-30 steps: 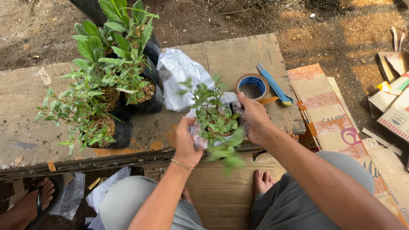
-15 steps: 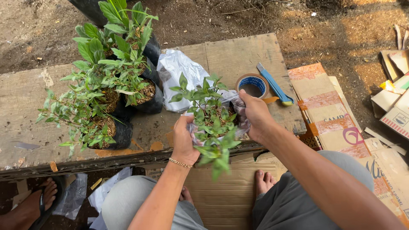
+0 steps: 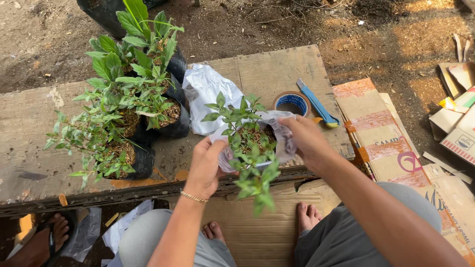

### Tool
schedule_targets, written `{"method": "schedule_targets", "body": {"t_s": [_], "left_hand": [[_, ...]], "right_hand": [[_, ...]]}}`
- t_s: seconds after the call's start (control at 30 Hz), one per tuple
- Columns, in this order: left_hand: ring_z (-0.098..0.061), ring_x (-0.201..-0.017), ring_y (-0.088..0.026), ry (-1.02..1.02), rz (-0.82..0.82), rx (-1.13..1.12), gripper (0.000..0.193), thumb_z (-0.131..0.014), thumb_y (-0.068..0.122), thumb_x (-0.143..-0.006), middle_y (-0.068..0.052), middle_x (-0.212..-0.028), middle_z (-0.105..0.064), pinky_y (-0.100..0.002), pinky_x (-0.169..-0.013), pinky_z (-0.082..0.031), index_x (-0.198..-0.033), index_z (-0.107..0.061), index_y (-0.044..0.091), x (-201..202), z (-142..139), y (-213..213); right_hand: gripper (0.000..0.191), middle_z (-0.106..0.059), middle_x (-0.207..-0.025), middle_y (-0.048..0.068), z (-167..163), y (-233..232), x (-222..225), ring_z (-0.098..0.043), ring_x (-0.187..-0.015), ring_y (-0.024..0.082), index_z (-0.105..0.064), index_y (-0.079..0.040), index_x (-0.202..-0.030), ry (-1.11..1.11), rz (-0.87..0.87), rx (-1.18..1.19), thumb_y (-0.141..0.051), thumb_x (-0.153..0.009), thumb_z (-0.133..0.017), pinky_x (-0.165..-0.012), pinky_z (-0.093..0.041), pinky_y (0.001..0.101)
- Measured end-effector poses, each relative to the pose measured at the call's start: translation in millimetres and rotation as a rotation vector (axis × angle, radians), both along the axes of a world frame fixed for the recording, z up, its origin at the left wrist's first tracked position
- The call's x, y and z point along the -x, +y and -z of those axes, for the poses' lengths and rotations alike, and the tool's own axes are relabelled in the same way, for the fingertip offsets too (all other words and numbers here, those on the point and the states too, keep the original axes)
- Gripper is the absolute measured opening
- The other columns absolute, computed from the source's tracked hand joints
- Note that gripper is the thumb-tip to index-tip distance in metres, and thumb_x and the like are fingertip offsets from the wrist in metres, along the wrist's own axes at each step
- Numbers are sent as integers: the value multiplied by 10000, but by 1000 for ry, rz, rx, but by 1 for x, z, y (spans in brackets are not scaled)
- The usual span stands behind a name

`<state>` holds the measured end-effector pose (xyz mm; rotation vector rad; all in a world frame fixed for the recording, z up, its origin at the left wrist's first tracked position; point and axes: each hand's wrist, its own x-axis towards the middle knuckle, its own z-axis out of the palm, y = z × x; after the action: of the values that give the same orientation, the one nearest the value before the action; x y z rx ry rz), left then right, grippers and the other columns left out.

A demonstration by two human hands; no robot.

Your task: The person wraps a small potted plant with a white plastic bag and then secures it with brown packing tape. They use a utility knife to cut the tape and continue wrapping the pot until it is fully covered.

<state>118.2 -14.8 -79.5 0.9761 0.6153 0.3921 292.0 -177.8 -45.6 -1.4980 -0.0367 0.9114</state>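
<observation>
A small leafy plant [image 3: 246, 132] in a clear plastic bag [image 3: 283, 143] was held over the near edge of the wooden board [image 3: 29, 123]. The bag was gripped from the left by the curled fingers of the left hand [image 3: 206, 165] and pinched at its right rim by the right hand [image 3: 307, 140]. Potted plants in black bags [image 3: 148, 128] were stood to the left; a tape roll [image 3: 292, 103] and blue cutter [image 3: 316, 103] were placed just beyond.

A weathered wooden bench [image 3: 39, 118] carries potted plants in black bags [image 3: 143, 123] on its left half, a crumpled silver plastic bag [image 3: 205, 94] near the middle, and a tape roll [image 3: 291, 103] just beside a blue utility knife [image 3: 316, 103] at right.
</observation>
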Motion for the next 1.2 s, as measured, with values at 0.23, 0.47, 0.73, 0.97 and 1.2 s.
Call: {"method": "schedule_targets", "body": {"t_s": [0.23,0.47,0.73,0.97,1.2], "left_hand": [[-757,-751,-185,523,-104,-1050,222,-761,137,-857,-91,-860,-771,-318,-710,-575,-1032,-719,7,37,-50,6],[-723,-749,-180,467,13,-1039,298,-737,79,-854,-112,-894,-764,-313,-683,-564,-1140,-676,24,29,-63,-3],[-713,-933,-122,-47,94,-232,488,-568,-119,-890,-152,-1067,-738,-235,-816,-581,-1373,-523,-65,24,-39,13],[-689,-877,-137,-98,94,-75,740,-456,-256,-715,-163,-1119,-728,-221,-687,-507,-1424,-492,-47,16,-23,14],[-702,-919,-135,33,34,-168,625,-536,-178,-760,-122,-1076,-705,-259,-788,-571,-1367,-524,-26,19,-23,12]], "right_hand": [[320,-689,-924,57,-29,-34,3,-653,-799,139,-619,-33,-1152,-593,-227,257,-69,-837,-669,-670,-536,330],[296,-703,-840,59,-41,-36,7,-644,-729,131,-667,-12,-1113,-982,-256,467,-131,-855,-751,-671,-515,334],[261,-711,-830,21,-27,-40,-10,-598,-667,79,-691,-42,-1132,-317,-233,37,-208,-931,-712,-549,-481,260],[300,-718,-903,-8,-24,-40,-14,-657,-715,55,-633,-93,-1230,-33,-158,-75,-193,-950,-672,-558,-511,226],[351,-777,-977,24,-32,-40,-4,-682,-744,46,-625,-113,-1257,-66,-210,-43,-141,-911,-676,-554,-475,212]]}}
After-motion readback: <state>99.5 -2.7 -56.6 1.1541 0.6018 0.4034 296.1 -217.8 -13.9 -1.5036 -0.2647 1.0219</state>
